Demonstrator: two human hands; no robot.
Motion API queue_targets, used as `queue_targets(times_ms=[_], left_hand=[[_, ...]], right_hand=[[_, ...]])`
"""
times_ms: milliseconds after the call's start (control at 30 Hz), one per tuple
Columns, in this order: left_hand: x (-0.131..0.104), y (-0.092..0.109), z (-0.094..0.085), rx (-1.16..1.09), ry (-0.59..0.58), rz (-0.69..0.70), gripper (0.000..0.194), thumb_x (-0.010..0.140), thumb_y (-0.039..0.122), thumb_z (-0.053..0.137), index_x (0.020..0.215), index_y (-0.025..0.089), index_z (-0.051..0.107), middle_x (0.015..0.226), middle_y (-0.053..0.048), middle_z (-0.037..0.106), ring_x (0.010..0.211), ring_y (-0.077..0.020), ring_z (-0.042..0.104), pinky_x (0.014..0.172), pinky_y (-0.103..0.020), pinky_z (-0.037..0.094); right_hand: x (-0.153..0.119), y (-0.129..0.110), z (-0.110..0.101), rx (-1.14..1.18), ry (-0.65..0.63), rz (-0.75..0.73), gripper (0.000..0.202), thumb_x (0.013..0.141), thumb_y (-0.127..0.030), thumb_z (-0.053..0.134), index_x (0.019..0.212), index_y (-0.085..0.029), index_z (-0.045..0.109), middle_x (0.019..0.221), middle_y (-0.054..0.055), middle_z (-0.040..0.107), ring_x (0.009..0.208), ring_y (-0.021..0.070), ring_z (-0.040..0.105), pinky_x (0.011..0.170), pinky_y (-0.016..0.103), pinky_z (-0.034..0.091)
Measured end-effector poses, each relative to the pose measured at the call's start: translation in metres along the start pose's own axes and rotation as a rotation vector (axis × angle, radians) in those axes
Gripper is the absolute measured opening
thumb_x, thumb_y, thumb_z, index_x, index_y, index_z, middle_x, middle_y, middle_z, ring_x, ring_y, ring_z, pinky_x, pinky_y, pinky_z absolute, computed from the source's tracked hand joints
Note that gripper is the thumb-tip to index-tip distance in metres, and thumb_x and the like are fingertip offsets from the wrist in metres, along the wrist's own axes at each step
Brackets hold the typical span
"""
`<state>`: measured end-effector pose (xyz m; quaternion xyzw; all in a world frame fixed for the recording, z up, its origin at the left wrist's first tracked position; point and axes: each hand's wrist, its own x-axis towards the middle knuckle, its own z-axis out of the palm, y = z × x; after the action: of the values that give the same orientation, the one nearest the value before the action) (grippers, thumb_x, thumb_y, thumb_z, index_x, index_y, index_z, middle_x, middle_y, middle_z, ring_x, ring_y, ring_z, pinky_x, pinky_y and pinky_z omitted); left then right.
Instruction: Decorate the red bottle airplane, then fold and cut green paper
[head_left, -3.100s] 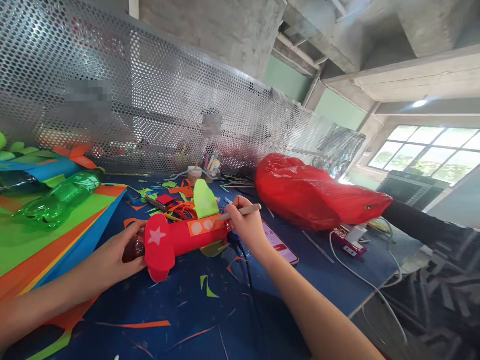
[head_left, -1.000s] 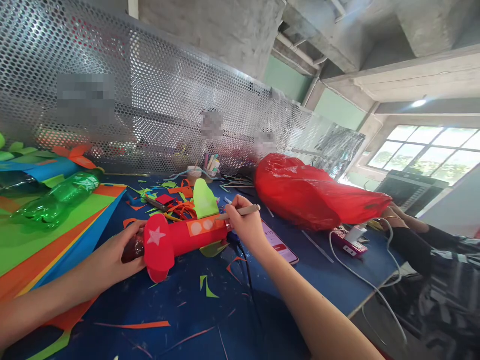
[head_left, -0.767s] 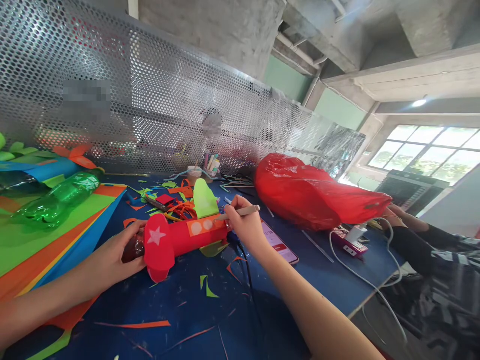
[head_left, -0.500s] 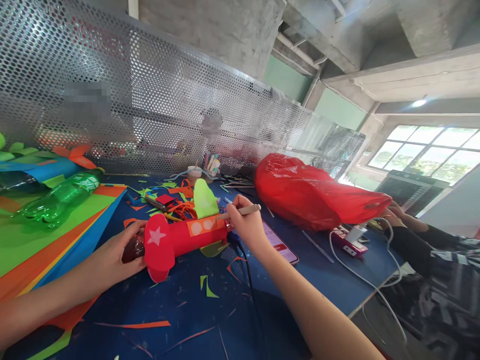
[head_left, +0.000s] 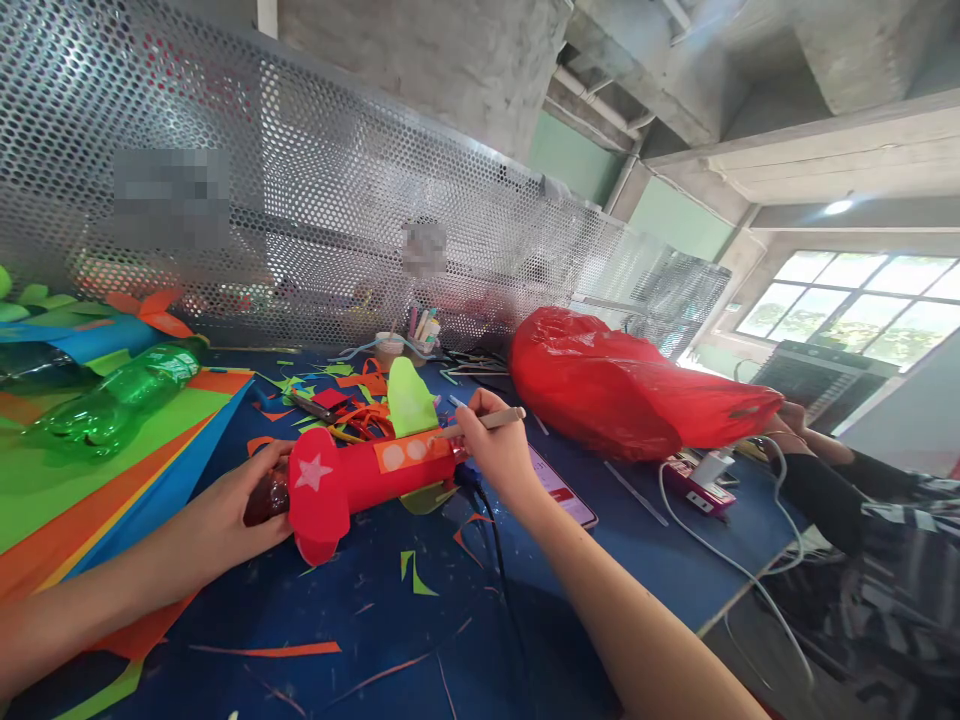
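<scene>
A bottle wrapped in red paper point(head_left: 360, 480) lies over the blue table, with a pale star on its red fins. Along its side runs an orange strip point(head_left: 390, 455) with round pale spots. My left hand point(head_left: 259, 500) is closed around the dark clear end of the bottle. Between the fingers of my right hand point(head_left: 491, 440) is a pale marker point(head_left: 499, 418), its tip on the far end of the orange strip. A light green paper fin point(head_left: 409, 395) stands up from the bottle.
Paper scraps and scissors point(head_left: 311, 405) lie behind the bottle. A green bottle point(head_left: 120, 395) rests on coloured sheets at left. At right are a phone point(head_left: 562, 490), a red plastic bag point(head_left: 600, 385), a white cable and another person's hands.
My right hand and the marker have shifted very slightly to the right along the strip. My left hand and the bottle look unchanged.
</scene>
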<state>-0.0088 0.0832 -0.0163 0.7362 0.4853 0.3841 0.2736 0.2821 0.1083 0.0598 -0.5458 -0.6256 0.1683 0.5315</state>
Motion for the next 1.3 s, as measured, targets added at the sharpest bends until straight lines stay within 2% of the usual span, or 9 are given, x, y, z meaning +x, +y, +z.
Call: queue_targets(times_ms=[233,433,567,800,967,1133,1300], left_hand=[[0.001,0.004,-0.001,0.001,-0.001,-0.003,0.061,0.079,0.052,0.057,0.131,0.02,0.051,0.13,-0.014,0.068,0.116,-0.0319,0.067,0.097,-0.043,0.053],[0.0,0.005,0.0,-0.049,0.006,-0.007,0.059,0.081,0.051,0.056,0.133,0.022,0.05,0.13,-0.013,0.068,0.112,-0.0296,0.069,0.095,-0.042,0.054],[0.0,0.002,0.0,-0.057,-0.037,0.004,0.059,0.083,0.05,0.054,0.135,0.022,0.048,0.134,-0.013,0.066,0.11,-0.0281,0.069,0.093,-0.04,0.055],[0.002,-0.007,-0.001,0.02,0.0,0.019,0.062,0.082,0.05,0.054,0.136,0.02,0.048,0.132,-0.014,0.067,0.114,-0.0293,0.067,0.096,-0.042,0.053],[0.005,-0.012,-0.002,-0.014,-0.057,0.029,0.064,0.079,0.052,0.057,0.135,0.021,0.05,0.133,-0.013,0.067,0.115,-0.0295,0.068,0.095,-0.041,0.054],[0.005,-0.009,-0.002,-0.05,-0.045,0.016,0.06,0.082,0.048,0.056,0.136,0.022,0.047,0.135,-0.012,0.066,0.115,-0.0283,0.068,0.096,-0.041,0.054],[0.008,-0.012,-0.004,-0.086,-0.114,0.025,0.061,0.079,0.048,0.059,0.134,0.022,0.05,0.133,-0.013,0.067,0.111,-0.0287,0.07,0.09,-0.039,0.057]], right_hand=[[0.001,-0.004,-0.002,-0.028,0.037,-0.006,0.024,0.07,-0.036,0.052,0.055,-0.025,0.037,0.047,-0.006,0.041,0.049,0.0135,0.04,0.049,0.026,0.027],[0.002,-0.003,-0.002,-0.036,0.026,-0.002,0.024,0.07,-0.037,0.052,0.055,-0.025,0.037,0.047,-0.006,0.041,0.05,0.0142,0.041,0.049,0.026,0.027],[0.002,-0.002,-0.002,-0.036,0.041,-0.005,0.024,0.07,-0.037,0.052,0.055,-0.025,0.037,0.047,-0.006,0.04,0.05,0.0139,0.04,0.05,0.026,0.027],[0.002,-0.005,-0.003,-0.043,0.033,0.002,0.024,0.069,-0.038,0.051,0.055,-0.025,0.036,0.046,-0.006,0.04,0.05,0.0136,0.04,0.049,0.026,0.027],[0.002,-0.003,-0.002,-0.021,-0.005,0.002,0.023,0.069,-0.038,0.051,0.056,-0.025,0.038,0.047,-0.006,0.042,0.05,0.014,0.041,0.049,0.026,0.028],[0.002,-0.002,-0.002,-0.022,0.024,-0.016,0.024,0.07,-0.038,0.051,0.056,-0.026,0.037,0.046,-0.006,0.04,0.049,0.0136,0.04,0.049,0.026,0.027],[0.003,-0.002,-0.001,-0.034,0.013,-0.004,0.023,0.07,-0.037,0.052,0.056,-0.026,0.038,0.047,-0.006,0.042,0.05,0.0141,0.041,0.049,0.026,0.027]])
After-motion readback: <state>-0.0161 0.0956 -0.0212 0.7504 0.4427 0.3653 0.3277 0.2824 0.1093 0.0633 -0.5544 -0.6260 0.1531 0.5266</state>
